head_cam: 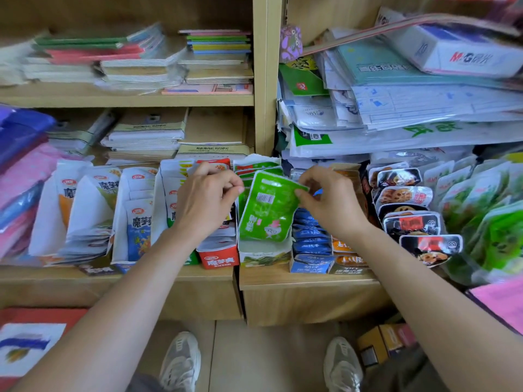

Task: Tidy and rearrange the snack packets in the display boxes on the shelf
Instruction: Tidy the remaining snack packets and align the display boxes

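Observation:
A green snack packet (266,207) stands tilted in the green-fronted display box (264,257) at the middle of the shelf. My right hand (329,199) pinches its upper right corner. My left hand (208,199) hovers with curled fingers by the packet's upper left edge, over the red display box (219,258); whether it holds anything I cannot tell. More green packets (256,166) stand behind it in the same box.
White packets in boxes (135,222) fill the shelf to the left. Blue packets (310,239) and orange packets (343,250) sit right of the green box, then dark packets (410,210) and green bags (486,222). Stacked notebooks (141,60) and papers lie on upper shelves.

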A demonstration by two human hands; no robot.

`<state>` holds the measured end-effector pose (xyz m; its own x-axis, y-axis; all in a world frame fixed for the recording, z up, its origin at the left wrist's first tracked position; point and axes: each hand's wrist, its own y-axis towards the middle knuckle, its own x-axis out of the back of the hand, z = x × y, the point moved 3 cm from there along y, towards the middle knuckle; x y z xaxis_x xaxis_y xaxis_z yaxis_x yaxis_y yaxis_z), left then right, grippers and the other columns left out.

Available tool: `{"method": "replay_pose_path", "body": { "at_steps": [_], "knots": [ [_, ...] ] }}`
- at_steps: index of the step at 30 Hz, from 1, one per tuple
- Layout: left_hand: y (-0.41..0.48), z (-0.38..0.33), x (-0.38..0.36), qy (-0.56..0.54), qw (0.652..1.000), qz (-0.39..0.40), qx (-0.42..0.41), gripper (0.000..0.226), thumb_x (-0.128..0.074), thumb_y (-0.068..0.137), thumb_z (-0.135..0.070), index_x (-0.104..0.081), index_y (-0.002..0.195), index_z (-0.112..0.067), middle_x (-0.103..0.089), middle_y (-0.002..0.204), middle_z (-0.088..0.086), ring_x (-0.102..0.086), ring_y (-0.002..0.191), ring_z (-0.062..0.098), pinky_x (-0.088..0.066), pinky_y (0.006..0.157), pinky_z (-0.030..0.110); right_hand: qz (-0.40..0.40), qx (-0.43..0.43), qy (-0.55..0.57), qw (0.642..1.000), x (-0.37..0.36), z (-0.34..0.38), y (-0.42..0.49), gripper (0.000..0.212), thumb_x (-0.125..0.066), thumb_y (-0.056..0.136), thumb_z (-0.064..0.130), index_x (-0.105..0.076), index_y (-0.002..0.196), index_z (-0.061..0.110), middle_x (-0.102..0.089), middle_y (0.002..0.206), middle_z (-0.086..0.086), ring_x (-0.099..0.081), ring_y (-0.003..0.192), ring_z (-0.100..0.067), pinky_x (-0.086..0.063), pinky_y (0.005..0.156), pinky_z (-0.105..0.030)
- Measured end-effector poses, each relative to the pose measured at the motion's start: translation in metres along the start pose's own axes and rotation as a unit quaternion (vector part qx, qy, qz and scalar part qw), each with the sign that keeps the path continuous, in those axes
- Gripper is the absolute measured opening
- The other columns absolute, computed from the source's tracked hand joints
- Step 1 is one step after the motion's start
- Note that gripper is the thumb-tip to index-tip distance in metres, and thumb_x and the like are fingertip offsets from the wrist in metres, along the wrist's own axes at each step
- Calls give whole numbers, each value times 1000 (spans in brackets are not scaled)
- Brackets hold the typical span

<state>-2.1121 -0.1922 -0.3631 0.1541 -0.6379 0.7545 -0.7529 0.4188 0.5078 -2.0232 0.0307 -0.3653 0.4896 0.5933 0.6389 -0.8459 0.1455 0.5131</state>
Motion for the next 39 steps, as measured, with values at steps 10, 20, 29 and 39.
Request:
{"method": "replay_pose_path", "body": {
  "at_steps": [10,20,29,39],
  "knots": [
    [-8,3,6,-150,977,147,-27,2,-70,91,-30,-72,89,-30,-62,96,-17,-53,107,11,-44,97,47,84,31,38,995,-21,7,-15,58,-82,77,7,-56,127,19,-47,111,6,-56,73,-9,-49,67,-17],
    [-12,15,6,-77,972,218,-35,27,-44,106,-34,-67,116,-45,-53,133,-31,-30,114,-3,-17,102,28,141,158,-13,977,-21,9,-61,7,-79,84,18,-76,90,18,-68,87,9,-52,84,-12,-49,73,-30],
    [-8,9,-6,2,988,142,-62,25,-62,98,-33,-71,121,-37,-59,110,-14,-49,112,12,-24,90,37,82,97,-32,991,-26,8,-43,46,-84,77,19,-68,120,13,-59,114,-1,-58,107,-19,-53,90,-36],
    [-13,4,-10,-22,967,252,-19,32,-45,82,-51,-77,85,-51,-38,149,-31,-24,131,8,-11,96,33,97,126,-67,985,-29,7,-44,30,-85,75,21,-74,102,12,-58,110,-3,-52,93,-18,-52,78,-35]
  ]
}}
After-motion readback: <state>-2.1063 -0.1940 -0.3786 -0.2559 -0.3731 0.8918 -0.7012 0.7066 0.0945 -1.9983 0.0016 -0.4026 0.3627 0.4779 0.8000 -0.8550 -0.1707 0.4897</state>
